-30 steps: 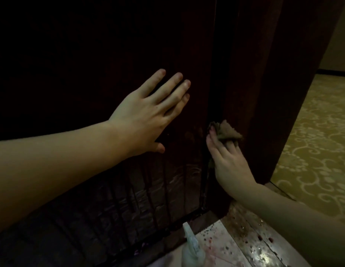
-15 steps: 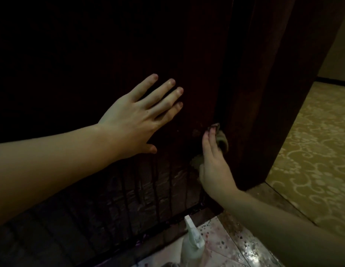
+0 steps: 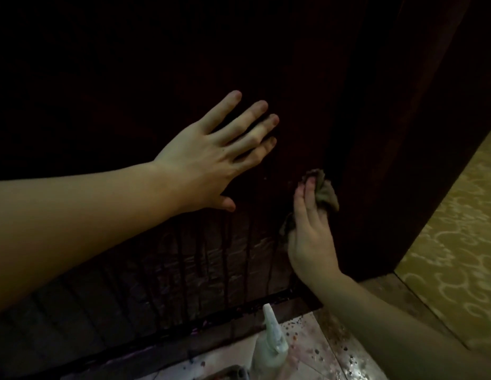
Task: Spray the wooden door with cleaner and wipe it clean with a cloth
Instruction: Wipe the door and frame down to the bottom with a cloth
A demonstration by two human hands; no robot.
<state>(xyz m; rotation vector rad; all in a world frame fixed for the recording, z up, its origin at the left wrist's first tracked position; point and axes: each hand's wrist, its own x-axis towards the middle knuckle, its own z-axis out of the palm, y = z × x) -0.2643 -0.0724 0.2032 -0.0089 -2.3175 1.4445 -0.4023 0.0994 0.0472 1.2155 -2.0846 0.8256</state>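
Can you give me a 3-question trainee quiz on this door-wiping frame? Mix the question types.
1. True or false: the left hand lies flat on the wooden door with fingers spread.
2. Which hand presses the cloth against the door's edge?
A. left hand
B. right hand
C. neither
3. Fill in: the spray bottle stands on the ____, below the door's streaked lower panel.

Key:
1. True.
2. B.
3. Floor; it stands on the speckled floor tiles, and neither hand holds it.
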